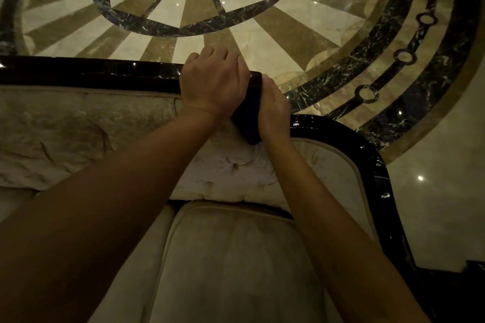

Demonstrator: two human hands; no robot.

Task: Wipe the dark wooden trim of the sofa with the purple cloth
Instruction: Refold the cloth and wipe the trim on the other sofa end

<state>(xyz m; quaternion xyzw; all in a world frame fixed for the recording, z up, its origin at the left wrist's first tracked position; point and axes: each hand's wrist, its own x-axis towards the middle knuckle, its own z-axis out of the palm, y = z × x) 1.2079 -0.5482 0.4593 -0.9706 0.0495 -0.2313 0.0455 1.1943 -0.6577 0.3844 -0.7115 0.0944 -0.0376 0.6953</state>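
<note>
The sofa's dark glossy wooden trim (89,72) runs along the top of the backrest, steps down near the middle and curves down the right side (378,165). My left hand (212,81) grips over the top rail at its right end, fingers curled over the far edge. My right hand (273,110) presses the purple cloth (249,118) against the step in the trim; the cloth looks very dark in the dim light and is mostly hidden between the two hands.
The cream tufted backrest (78,134) and seat cushion (231,257) lie below my arms. Beyond the sofa spreads a polished marble floor (199,2) with a radiating pattern and dark rings. A dark object (472,267) sits at the right edge.
</note>
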